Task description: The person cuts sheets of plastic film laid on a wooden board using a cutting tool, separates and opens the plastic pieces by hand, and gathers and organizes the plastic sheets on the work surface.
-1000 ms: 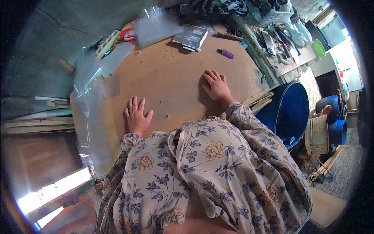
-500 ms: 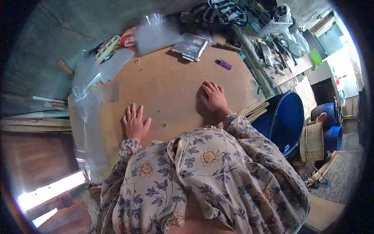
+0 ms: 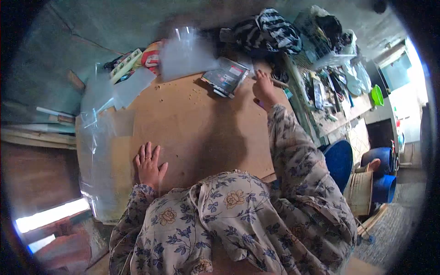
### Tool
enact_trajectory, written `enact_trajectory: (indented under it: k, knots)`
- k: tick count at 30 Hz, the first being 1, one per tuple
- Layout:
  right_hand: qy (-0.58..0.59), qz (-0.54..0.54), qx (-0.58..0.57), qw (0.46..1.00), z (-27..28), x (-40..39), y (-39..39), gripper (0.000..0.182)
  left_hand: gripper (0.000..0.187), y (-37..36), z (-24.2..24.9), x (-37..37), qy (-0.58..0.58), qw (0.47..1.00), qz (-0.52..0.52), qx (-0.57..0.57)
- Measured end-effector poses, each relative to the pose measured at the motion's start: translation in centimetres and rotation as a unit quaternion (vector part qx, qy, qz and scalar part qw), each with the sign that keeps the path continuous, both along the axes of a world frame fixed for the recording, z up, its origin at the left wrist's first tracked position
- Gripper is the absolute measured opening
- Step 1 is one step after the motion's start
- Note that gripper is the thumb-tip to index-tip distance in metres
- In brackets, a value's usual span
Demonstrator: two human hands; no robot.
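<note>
My left hand [image 3: 150, 166] lies flat on the brown tabletop [image 3: 183, 121], fingers spread, a ring on one of them. At the far right of the table my right hand [image 3: 266, 88] is stretched out, its fingers extended and holding nothing visible. Its fingertips are beside a wooden-handled tool [image 3: 278, 83]. Under the edge of this hand a bit of a purple lighter [image 3: 259, 103] shows, mostly covered. To the left of my right hand lies a dark printed packet [image 3: 227, 77].
Clear plastic sheets [image 3: 98, 160] cover the table's left side, and a frosted sheet [image 3: 185, 57] stands at the back. Small crumbs [image 3: 196, 95] dot the surface. On the right is a cluttered bench [image 3: 325, 121], with a blue barrel [image 3: 339, 162] below it.
My right hand has moved forward from the middle of the table to the far right, over the lighter. The left hand stays flat on the table. The view has shifted a little.
</note>
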State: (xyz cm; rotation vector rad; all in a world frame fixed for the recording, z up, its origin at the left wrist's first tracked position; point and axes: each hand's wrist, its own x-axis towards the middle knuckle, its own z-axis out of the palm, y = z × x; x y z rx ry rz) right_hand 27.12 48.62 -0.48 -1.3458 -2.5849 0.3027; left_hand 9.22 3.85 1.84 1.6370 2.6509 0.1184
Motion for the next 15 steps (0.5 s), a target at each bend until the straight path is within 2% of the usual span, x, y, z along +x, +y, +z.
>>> enact_trajectory:
  k: [4, 6, 7, 9, 11, 12, 13, 15]
  knots:
    - [-0.116, 0.081, 0.036, 0.989, -2.6, -2.6, 5.8, 0.049, 0.062, -0.6, 1.5, 0.3, -0.035, 0.998, 0.016, -0.042]
    - [-0.098, 0.136, 0.121, 0.978, -7.2, -2.4, 9.8, 0.048, 0.064, -0.7, 0.8, -0.1, -0.033, 0.997, 0.029, -0.066]
    - [-0.093, 0.147, 0.117, 0.978, -5.3, -3.6, 9.1, 0.048, 0.064, -0.8, 0.7, -0.2, -0.035, 0.998, 0.019, -0.059]
    - [-0.231, 0.13, -0.042, 0.963, -1.5, -4.2, 7.5, 0.047, 0.065, -1.2, 2.2, -0.2, -0.054, 0.997, 0.01, -0.06]
    - [-0.214, 0.163, -0.017, 0.963, -6.8, -3.8, 11.1, 0.044, 0.065, -1.2, 1.9, 0.0, -0.048, 0.997, 0.014, -0.061]
    - [-0.195, 0.185, 0.01, 0.963, -7.1, -3.9, 11.3, 0.041, 0.064, -1.1, 1.7, 0.0, -0.041, 0.998, 0.009, -0.057]
    - [-0.106, 0.211, 0.073, 0.969, -7.7, -3.4, 10.9, 0.03, 0.064, -1.1, 1.5, 0.0, -0.043, 0.997, 0.01, -0.06]
    - [-0.122, 0.183, 0.074, 0.973, -8.0, -3.5, 11.5, 0.024, 0.064, -1.0, 1.2, 0.0, -0.036, 0.997, 0.01, -0.06]
